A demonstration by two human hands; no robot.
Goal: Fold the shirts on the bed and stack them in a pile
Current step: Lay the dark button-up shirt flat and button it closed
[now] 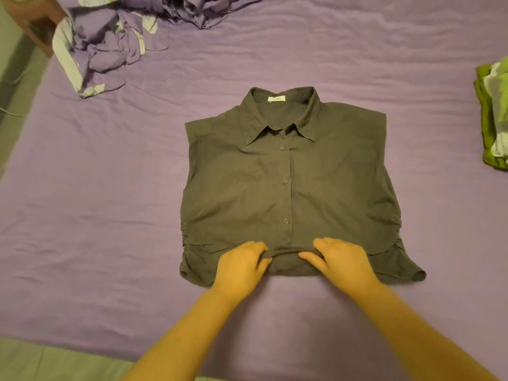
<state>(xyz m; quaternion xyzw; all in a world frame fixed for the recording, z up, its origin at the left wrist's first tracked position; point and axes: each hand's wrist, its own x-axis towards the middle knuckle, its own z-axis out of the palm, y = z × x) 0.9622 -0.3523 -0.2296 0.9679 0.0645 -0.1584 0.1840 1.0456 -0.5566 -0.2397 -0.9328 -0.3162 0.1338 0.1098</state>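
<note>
A dark grey collared button shirt point(291, 185) lies flat and face up in the middle of the purple bed point(110, 202), collar pointing away from me. Both hands sit at its near hem, close together at the button placket. My left hand point(242, 266) pinches a raised fold of the hem between thumb and fingers. My right hand point(341, 261) pinches the same fold from the other side. A crumpled purple and white shirt point(101, 48) lies at the far left corner. A folded green and white garment point(493, 116) sits at the right edge.
More bunched purple fabric point(198, 9) lies along the far edge of the bed. A wooden piece of furniture point(30, 20) stands beyond the far left corner. Pale floor point(55, 361) shows past the bed's near edge.
</note>
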